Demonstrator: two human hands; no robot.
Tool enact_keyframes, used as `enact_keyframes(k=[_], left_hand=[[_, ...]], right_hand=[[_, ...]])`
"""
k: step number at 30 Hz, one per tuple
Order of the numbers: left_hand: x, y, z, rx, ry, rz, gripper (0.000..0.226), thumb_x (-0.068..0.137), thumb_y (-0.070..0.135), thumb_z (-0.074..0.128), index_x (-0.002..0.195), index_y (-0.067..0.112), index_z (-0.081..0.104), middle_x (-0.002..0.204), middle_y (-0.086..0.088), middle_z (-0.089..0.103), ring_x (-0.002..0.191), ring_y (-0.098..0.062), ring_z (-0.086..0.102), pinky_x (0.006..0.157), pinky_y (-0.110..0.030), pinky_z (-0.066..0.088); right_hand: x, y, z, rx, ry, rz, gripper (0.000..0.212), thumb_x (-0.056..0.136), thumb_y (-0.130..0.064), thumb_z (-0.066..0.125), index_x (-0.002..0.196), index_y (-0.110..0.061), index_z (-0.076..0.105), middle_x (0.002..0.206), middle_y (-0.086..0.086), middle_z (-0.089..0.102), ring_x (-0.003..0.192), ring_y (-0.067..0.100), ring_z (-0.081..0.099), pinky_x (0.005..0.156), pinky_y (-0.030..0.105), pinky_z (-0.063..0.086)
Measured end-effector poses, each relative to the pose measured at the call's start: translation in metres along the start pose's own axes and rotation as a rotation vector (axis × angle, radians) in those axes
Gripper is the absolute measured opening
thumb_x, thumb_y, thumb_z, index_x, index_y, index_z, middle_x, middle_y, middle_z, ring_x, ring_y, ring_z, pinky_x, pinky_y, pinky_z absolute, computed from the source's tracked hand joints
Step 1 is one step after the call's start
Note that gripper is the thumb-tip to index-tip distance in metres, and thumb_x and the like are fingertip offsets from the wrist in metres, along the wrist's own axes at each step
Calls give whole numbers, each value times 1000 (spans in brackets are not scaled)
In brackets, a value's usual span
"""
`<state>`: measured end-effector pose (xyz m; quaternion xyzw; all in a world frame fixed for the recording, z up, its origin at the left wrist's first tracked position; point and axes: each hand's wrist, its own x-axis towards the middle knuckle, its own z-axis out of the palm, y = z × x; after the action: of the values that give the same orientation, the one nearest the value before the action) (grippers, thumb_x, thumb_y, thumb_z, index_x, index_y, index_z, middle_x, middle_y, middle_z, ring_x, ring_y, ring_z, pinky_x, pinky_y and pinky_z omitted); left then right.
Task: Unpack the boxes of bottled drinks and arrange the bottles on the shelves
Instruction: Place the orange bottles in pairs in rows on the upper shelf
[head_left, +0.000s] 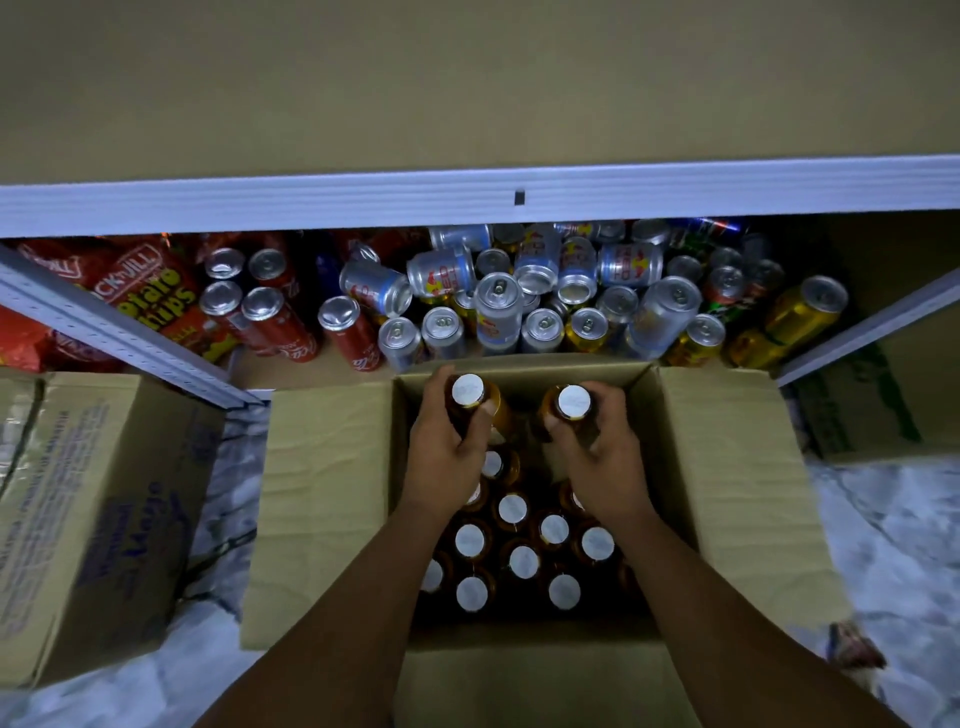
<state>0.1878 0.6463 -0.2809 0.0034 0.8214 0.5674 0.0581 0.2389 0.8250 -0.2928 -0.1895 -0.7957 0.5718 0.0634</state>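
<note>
**Two bottles lifted, and a crowded shelf ahead**

Nearest the camera, about a dozen capped bottles (511, 509) stand packed upright in the open cardboard box (332, 499), which sits on the floor with its flaps folded outward. Over the far end of that box, the left hand (447, 452) has its fingers and thumb curled round the neck and shoulder of one amber bottle (467, 391). The right hand (597, 452) wraps a second bottle (573, 402) the same way. Both bottles are upright, raised above their neighbours and close to the box's far wall.

Each grip sits high, just under the cap, so the weight hangs below the fingers. If a neck slipped, the bottle would probably drop onto the caps packed beneath it. The two held bottles are also near each other and could knock together on the way out.

Just beyond the box, the lower shelf (291, 371) is the bigger worry. Silver and gold cans (498, 306) crowd it, several lying on their sides or leaning on others, with red cans (270, 312) and a chips bag (150, 291) to the left. A bottle pushed in there would likely nudge a loose can, which could roll off the front edge.

Farthest, the upper shelf's pale rail (467, 200) overhangs the cans, and a bottle carried in too high could catch its cap on it.
</note>
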Motion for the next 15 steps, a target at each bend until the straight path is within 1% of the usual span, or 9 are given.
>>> enact_keyframes(k=[2,3,4,6,8,10,12,13,15], left_hand=[[-1,17,-7,-57,25,15,38,99,24,68,131,36,53,115,30,65,114,9,60,95,-15,47],[-2,26,-11,-76,39,13,37,98,25,68,131,36,55,116,31,66,114,10,59,96,-15,48],[-3,35,-14,-97,51,8,37,98,28,69,133,32,58,119,26,67,115,8,60,98,-18,49],[-7,50,-21,-141,71,25,39,97,29,69,135,23,61,123,14,69,118,0,62,103,-29,52],[-12,67,-31,-184,76,51,41,97,35,70,134,21,62,125,7,70,120,-9,63,104,-41,53],[-18,86,-41,-202,59,85,44,94,44,69,133,25,60,126,5,68,121,-14,63,102,-47,54],[-26,110,-53,-198,38,129,39,96,43,68,131,28,59,124,7,67,118,-11,64,98,-45,56],[-29,121,-58,-205,29,147,35,97,39,67,130,29,58,122,9,67,115,-8,64,97,-41,57],[-35,143,-69,-211,18,200,34,96,37,65,128,29,55,118,13,65,112,-3,63,94,-30,55]], right_hand=[[-1,-17,-4,51,46,-41,41,93,-26,74,128,-28,52,115,-29,63,114,-3,60,95,27,52],[-1,-26,-6,76,62,-63,41,93,-25,74,128,-29,52,116,-31,62,115,-2,60,96,26,51],[-1,-36,-9,96,70,-84,42,93,-24,73,129,-30,53,116,-32,61,116,-1,60,96,25,51],[-2,-56,-16,130,67,-121,41,94,-24,73,130,-30,54,118,-31,61,116,0,60,97,24,51],[-6,-76,-25,160,57,-151,42,94,-26,72,132,-31,55,121,-24,64,118,2,60,97,26,51],[-11,-95,-35,195,54,-180,41,95,-26,71,133,-31,55,123,-17,65,117,3,61,95,25,52],[-18,-115,-43,213,53,-213,40,96,-22,70,132,-29,55,120,-15,66,113,1,62,89,18,52],[-21,-125,-47,218,50,-226,39,96,-21,69,132,-28,55,119,-15,66,112,1,63,88,18,52],[-28,-143,-54,224,44,-232,38,96,-23,69,130,-34,55,118,-16,66,112,3,63,89,23,53]])
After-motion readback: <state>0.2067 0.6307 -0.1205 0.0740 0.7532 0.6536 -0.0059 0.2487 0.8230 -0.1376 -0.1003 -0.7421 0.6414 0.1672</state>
